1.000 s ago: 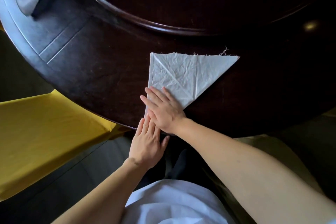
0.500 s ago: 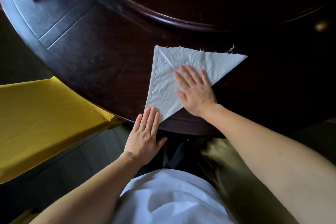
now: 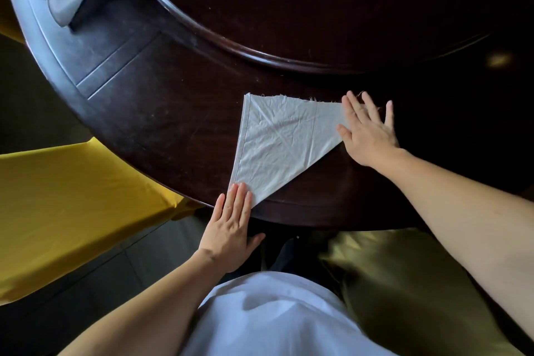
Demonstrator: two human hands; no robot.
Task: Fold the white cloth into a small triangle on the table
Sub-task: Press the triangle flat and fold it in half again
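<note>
Mid-frame on the dark table, the white cloth lies triangular; left hand flat, fingers extended on its lower tip, right hand splayed over its right corner.

White cloth: thin woven fabric, matt, creased, frayed threads on far edge. Tabletop: dark polished wood, glossy, faint scuffs; raised round centre same glossy wood. Chair cover: yellow cloth, smooth, slight sheen. Second cover: olive, satiny. Shirt: white matt cloth.

Creased white cloth lies flat, triangle-folded, at table edge.
</note>
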